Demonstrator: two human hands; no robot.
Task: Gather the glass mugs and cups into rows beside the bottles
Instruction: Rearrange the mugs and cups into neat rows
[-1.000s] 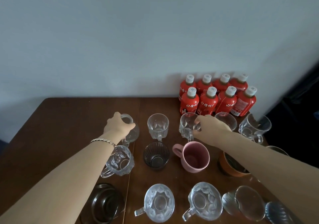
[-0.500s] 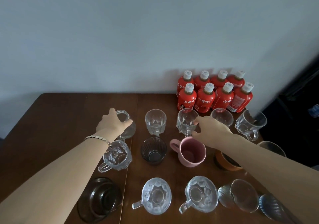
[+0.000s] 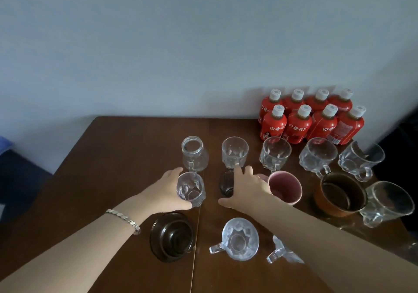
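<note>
Several red bottles [image 3: 303, 123] with white caps stand at the table's far right by the wall. In front of them runs a row of clear glass mugs: a jar-shaped mug [image 3: 194, 154], a tumbler [image 3: 234, 156], and mugs [image 3: 274, 156], [image 3: 317, 160], [image 3: 359, 160]. My left hand [image 3: 167, 191] wraps around a faceted clear mug [image 3: 190, 190] in the second row. My right hand [image 3: 246, 188] lies over a dark smoked glass [image 3: 226, 183], fingers spread; whether it grips the glass is unclear. Two clear mugs [image 3: 239, 238], [image 3: 280, 251] sit nearer me.
A pink mug [image 3: 286, 187], a brown cup [image 3: 341, 194] and a clear mug [image 3: 389, 202] continue the second row to the right. A dark glass bowl [image 3: 172, 236] sits near my left forearm. The left part of the wooden table [image 3: 101, 157] holds nothing.
Both hands pulled back from the back row to the second row. The left let go of the jar-shaped mug and now holds the faceted mug; the right left its mug for the dark glass.
</note>
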